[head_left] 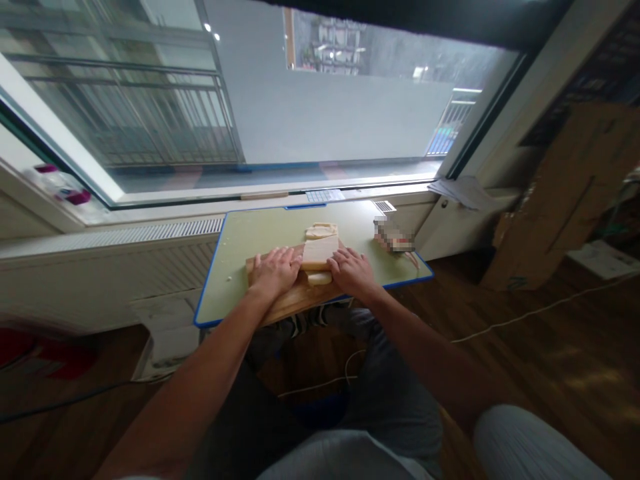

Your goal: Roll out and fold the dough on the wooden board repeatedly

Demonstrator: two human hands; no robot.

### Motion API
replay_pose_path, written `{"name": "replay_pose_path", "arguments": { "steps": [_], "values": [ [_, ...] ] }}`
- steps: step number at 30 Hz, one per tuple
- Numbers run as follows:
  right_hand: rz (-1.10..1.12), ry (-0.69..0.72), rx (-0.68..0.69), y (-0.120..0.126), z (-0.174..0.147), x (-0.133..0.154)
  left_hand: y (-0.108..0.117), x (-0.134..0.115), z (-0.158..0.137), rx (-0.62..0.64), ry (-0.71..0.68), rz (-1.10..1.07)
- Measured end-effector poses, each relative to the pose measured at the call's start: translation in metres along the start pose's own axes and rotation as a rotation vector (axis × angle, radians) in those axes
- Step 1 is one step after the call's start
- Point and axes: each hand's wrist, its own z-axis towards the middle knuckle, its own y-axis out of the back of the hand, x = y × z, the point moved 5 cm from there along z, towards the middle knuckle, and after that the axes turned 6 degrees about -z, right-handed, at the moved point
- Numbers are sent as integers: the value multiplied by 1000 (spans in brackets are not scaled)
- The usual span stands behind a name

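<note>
Between my hands lies a pale, flat, block-like piece; I cannot tell for certain what it is. My left hand rests over its left end, with the thumb along its edge. At the right end, the fingers of my right hand curl over the corner. Soft cream-coloured slabs like dough show beyond and below the piece. Under all of this is a wooden board, set at a slant on a small pale green table with a blue rim.
On the table's right side lies a blurred-out object. A radiator and a wide window stand behind. Papers lie on the sill and a bottle stands at left. Cardboard leans at right; a white cable crosses the floor.
</note>
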Motion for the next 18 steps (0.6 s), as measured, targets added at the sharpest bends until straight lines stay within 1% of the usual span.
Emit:
{"name": "replay_pose_path", "arguments": {
  "steps": [2,5,9,11,15,18],
  "values": [
    [38,53,-14,-1,1,-2,1,-1,-2,-9,-33,-17],
    [122,128,-42,-5,1,-8,4,-1,-7,-29,-117,-72],
    [177,104,-65,-3,0,-19,12,-2,-15,-37,-218,-131],
    [185,101,-68,4,-2,-21,18,-2,-19,-48,-229,-138],
    [242,170,-109,22,-13,-15,31,0,-31,-93,-223,-183],
    [283,162,-114,22,-23,-11,33,-1,-41,-75,-243,-214]
  ]
}}
